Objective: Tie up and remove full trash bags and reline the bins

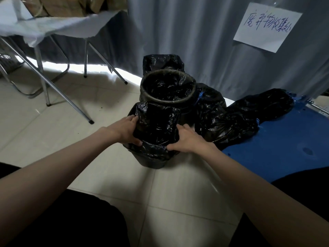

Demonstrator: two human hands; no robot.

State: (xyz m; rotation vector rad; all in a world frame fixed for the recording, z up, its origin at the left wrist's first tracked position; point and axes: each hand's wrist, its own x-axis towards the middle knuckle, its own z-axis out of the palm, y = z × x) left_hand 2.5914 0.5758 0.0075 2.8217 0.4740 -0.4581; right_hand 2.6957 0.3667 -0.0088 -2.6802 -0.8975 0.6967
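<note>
On the tiled floor [53,125], the left hand [124,130] and right hand [185,139] each grip the black bag [156,125] lining the nearest bin [153,162], with a round lined bin [167,90] touching behind it.

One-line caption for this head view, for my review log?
Both hands, left and right, grip the black liner at the nearest bin's rim; a lined round bin stands behind.
</note>
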